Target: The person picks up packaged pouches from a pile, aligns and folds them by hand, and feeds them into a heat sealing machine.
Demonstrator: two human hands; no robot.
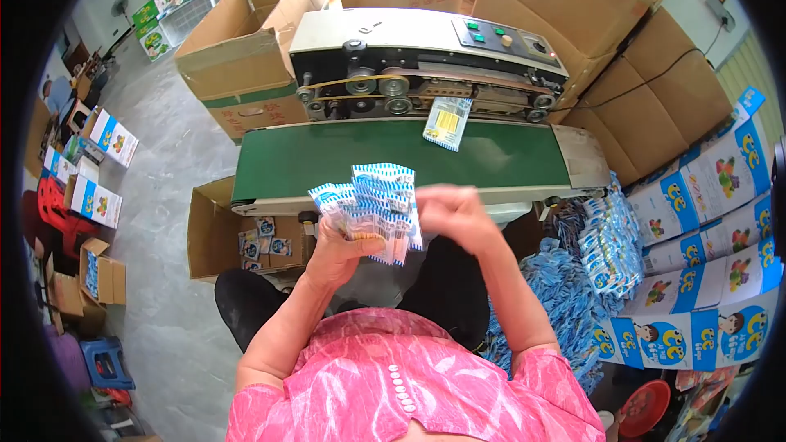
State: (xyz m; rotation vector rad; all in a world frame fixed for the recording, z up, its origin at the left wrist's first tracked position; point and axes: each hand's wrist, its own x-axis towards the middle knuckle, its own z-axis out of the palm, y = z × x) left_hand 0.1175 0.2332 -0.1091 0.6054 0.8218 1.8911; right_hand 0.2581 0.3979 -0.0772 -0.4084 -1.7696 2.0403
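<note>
Several blue-and-white striped packets (381,205) are fanned out in my left hand (340,254), its thumb pressed across their lower part. Just right of the packets is my right hand (450,214), blurred by motion, its fingers bent in toward the packets' right edge. Whether those fingers hold anything cannot be made out. Beyond my hands, a single packet with yellow contents (447,123) lies on the green conveyor belt (327,155), its top end under the sealing machine (409,41).
An open cardboard box (214,237) with a few packets stands left below the belt. Piled blue-and-white packets (610,245) lie at the right, beside printed carton sheets (704,229). Large boxes (246,41) stand behind the machine. A blue stool (106,363) is at far left.
</note>
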